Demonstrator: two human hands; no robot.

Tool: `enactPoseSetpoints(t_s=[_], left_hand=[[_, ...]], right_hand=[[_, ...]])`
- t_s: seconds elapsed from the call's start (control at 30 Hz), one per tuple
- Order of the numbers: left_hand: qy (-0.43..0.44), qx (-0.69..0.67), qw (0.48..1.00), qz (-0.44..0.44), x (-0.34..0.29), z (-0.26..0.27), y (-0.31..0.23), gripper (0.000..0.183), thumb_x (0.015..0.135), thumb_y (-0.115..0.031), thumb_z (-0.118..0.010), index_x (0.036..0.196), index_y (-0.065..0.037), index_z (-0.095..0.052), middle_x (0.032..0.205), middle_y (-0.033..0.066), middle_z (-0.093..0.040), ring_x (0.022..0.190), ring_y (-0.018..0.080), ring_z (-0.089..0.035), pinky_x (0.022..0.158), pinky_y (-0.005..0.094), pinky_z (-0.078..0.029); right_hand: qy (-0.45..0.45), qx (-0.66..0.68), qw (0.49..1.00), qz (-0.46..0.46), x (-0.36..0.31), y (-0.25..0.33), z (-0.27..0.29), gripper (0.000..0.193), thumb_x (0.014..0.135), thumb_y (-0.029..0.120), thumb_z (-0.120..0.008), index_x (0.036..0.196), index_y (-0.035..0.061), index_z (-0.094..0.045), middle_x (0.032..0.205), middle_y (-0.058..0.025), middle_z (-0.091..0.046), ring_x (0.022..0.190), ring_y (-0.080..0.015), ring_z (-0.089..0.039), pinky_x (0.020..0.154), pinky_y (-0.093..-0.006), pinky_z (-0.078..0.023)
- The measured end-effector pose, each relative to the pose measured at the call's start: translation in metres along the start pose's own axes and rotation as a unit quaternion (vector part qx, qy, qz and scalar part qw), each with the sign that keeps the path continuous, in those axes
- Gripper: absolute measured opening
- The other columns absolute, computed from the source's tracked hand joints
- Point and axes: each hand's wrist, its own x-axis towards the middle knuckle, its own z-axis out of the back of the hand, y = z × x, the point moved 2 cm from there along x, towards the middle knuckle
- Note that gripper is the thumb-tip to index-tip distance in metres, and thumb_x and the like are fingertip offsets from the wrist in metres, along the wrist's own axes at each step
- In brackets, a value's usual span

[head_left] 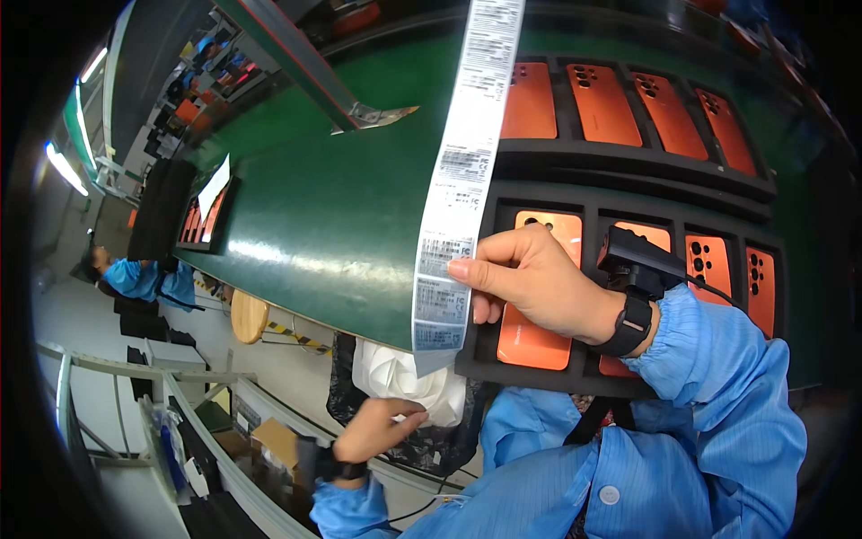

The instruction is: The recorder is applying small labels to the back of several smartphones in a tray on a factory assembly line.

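Observation:
My right hand (539,283) pinches a long strip of printed labels (453,198) between thumb and fingers near its lower part. The strip runs up past the top of the view, and its lower end bends over the table edge. Below that end, my left hand (382,429) has its fingers drawn together beside white crumpled paper (404,377) in a black-lined bin (341,386). Whether anything is between those fingers is hidden. Orange phones (534,337) lie back up in a black foam tray (480,359) under and beside my right hand.
A second foam tray (628,166) with orange phones sits behind the first on the green table (332,207). A metal post (296,63) rises from the table. At the left are a small dark tray (202,238), a wooden stool (249,316) and a person in blue (144,280).

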Motion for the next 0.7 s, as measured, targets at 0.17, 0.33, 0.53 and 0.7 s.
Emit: enactPoseSetpoints(t_s=[0.17,0.33,0.53,0.7], left_hand=[[-0.331,-0.138,0.915,-0.188,-0.012,0.043,-0.076,0.023,0.071,-0.01,-0.069,0.089,0.003,-0.064,0.088,0.0103,-0.065,0.083,0.0197,-0.061,0.075,0.0301,-0.046],[-0.06,-0.322,0.938,-0.116,0.013,0.032,-0.09,0.022,0.087,-0.012,-0.058,0.099,0.004,-0.064,0.087,0.0076,-0.066,0.083,0.012,-0.059,0.075,0.0247,-0.046],[-0.046,-0.456,0.878,-0.137,0.033,0.026,-0.085,0.023,0.09,-0.014,-0.054,0.099,0.005,-0.064,0.089,0.0061,-0.066,0.083,0.0084,-0.057,0.072,0.0228,-0.046],[-0.018,-0.425,0.893,-0.149,0.044,0.017,-0.093,0.021,0.09,-0.013,-0.054,0.101,0.003,-0.064,0.085,0.0011,-0.063,0.075,0.0061,-0.051,0.067,0.0208,-0.042]], right_hand=[[0.076,0.034,0.996,-0.017,-0.008,-0.002,-0.01,0.029,0.089,0.023,-0.057,0.075,-0.001,-0.064,0.058,-0.0021,-0.058,0.051,-0.0052,-0.053,0.046,-0.0178,-0.041],[0.038,-0.139,0.987,0.064,-0.016,0.002,-0.005,0.03,0.087,0.024,-0.059,0.071,-0.0005,-0.062,0.054,-0.0064,-0.056,0.048,-0.0109,-0.054,0.046,-0.0252,-0.041],[-0.059,-0.487,0.792,0.363,-0.052,0.03,-0.004,0.029,0.068,0.014,-0.072,0.092,0.0016,-0.061,0.086,-0.0085,-0.059,0.072,-0.0243,-0.059,0.063,-0.0339,-0.047],[-0.034,-0.448,0.848,0.279,-0.063,0.01,-0.007,0.024,0.072,0.008,-0.067,0.094,0.0008,-0.06,0.094,-0.01,-0.056,0.079,-0.024,-0.057,0.067,-0.0318,-0.048]])
